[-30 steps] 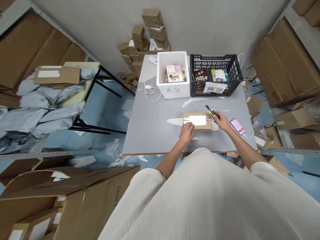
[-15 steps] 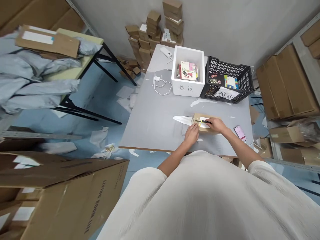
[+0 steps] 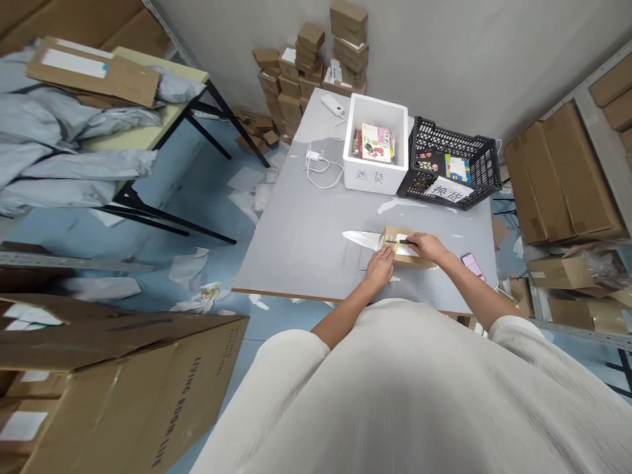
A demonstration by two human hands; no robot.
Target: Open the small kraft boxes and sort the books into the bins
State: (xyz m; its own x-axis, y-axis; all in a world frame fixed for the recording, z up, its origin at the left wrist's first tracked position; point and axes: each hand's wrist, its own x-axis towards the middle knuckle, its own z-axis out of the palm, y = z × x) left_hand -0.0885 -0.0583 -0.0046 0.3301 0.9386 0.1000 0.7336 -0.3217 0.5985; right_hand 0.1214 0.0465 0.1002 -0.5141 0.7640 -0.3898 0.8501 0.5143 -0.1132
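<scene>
A small brown cardboard box (image 3: 413,261) with a white label lies on the grey table (image 3: 296,243), near its front edge. My right hand (image 3: 428,247) is closed on a slim black and yellow tool (image 3: 405,241), whose tip is over the left part of the box top. At the box's near left corner rests my left hand (image 3: 380,266), its fingers close together against the cardboard. A white patch (image 3: 360,238) shows on the table just left of the box.
Behind stand a white foam box (image 3: 376,178) and a black crate (image 3: 451,191), both holding books. A phone (image 3: 473,267) lies at the right, and a white cable (image 3: 323,184) at the left. Stacked cartons (image 3: 291,89) line the wall.
The view has shifted slightly. Both hands remain at the box, with the tool still in my right hand and its tip at about the same place.
</scene>
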